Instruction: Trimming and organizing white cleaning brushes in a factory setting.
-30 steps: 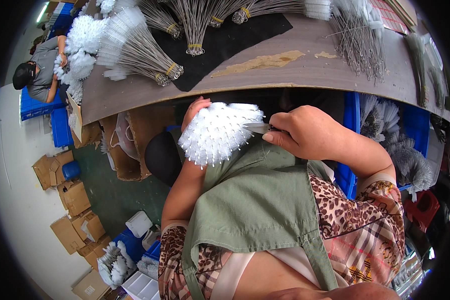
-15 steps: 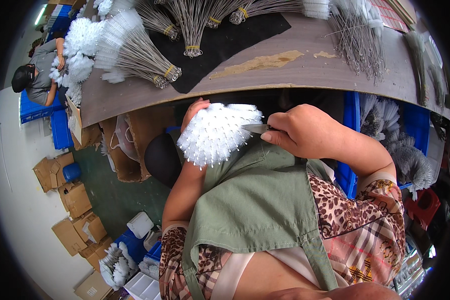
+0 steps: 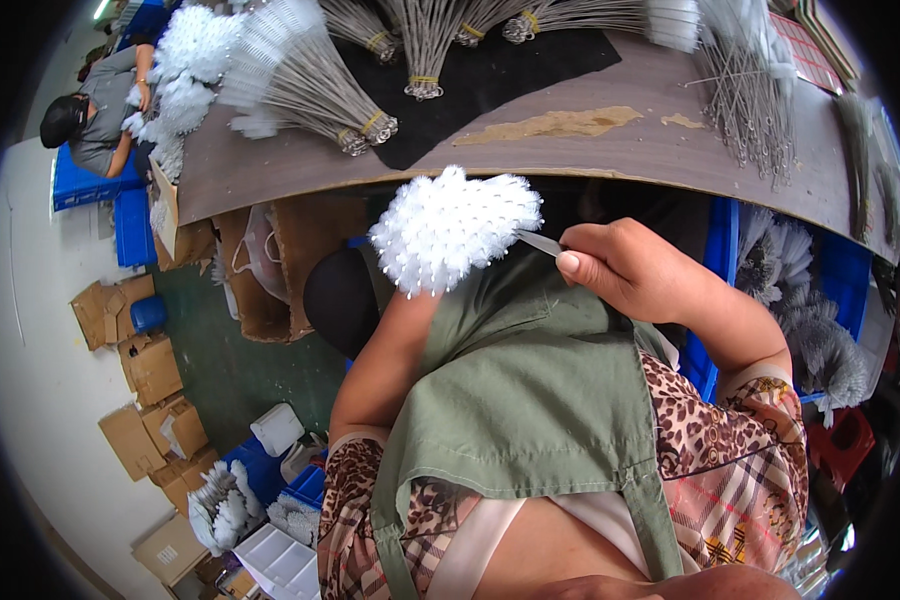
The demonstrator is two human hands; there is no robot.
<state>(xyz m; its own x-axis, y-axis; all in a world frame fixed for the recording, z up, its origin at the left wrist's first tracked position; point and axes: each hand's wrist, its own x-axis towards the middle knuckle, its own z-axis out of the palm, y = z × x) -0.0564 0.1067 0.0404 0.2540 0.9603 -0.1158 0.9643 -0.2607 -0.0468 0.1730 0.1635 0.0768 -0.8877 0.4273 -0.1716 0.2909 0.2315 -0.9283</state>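
Note:
A thick bundle of white-bristled brushes (image 3: 452,230) is up in front of my apron, its bristle ends facing me. Behind it, my left hand is hidden; my left forearm (image 3: 390,355) runs up to the bundle, which rests in that hand's grip. My right hand (image 3: 620,265) is closed, thumb against fingers, round a small knife (image 3: 540,242) with a pointed metal blade. The blade's tip reaches the right side of the bristles. Whether it touches them I cannot tell.
On the table (image 3: 300,180) lie tied bundles of wire-handled brushes (image 3: 305,75), partly on a black cloth (image 3: 490,95). Loose wire brushes (image 3: 755,110) spread at the right. Blue bins with brushes (image 3: 815,340) stand below. Cardboard boxes (image 3: 135,445) line the left wall. Another person (image 3: 100,110) works at far left.
The bundle has moved upward, tilted and turned, now covering my left hand. My right hand has shifted slightly right, and more of the knife's blade shows clear of the bristles.

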